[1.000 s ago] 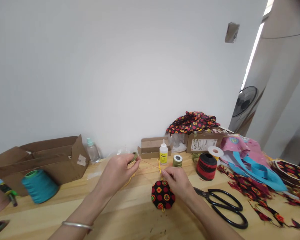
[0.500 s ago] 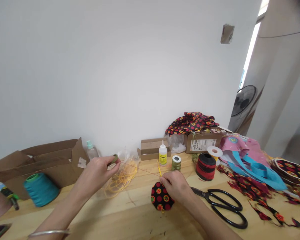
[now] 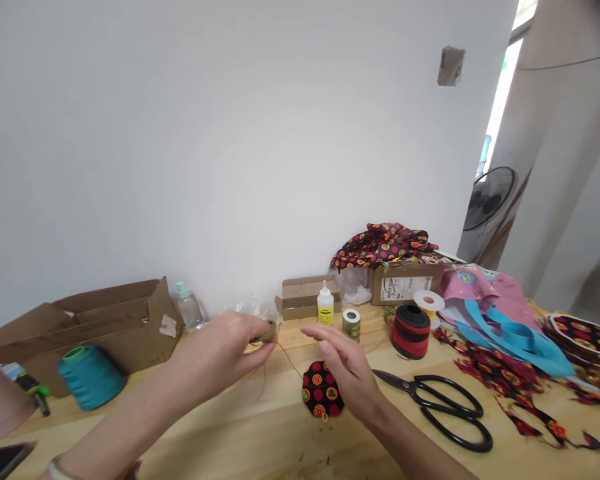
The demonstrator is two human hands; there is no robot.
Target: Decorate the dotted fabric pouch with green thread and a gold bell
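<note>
My left hand [image 3: 220, 357] is closed on a small green thread spool [image 3: 269, 331], held above the wooden table [image 3: 260, 433]. A thin red thread [image 3: 285, 357] hangs slack from the spool toward a small round black pouch with red and yellow dots [image 3: 322, 391] lying on the table. My right hand [image 3: 343, 368] hovers just above that pouch with fingers stretched out and apart, holding nothing.
Black scissors [image 3: 440, 400] lie right of the pouch. Behind stand a glue bottle [image 3: 325, 305], a green spool [image 3: 351, 323] and a red-black spool [image 3: 410, 331]. A teal thread cone [image 3: 91, 377] and cardboard boxes [image 3: 80, 327] are at left; patterned fabric [image 3: 505, 320] is piled at right.
My left hand pulled the spool out to the left, then came back toward the middle. My right hand let go of the thread at the pouch and opened; the thread went slack.
</note>
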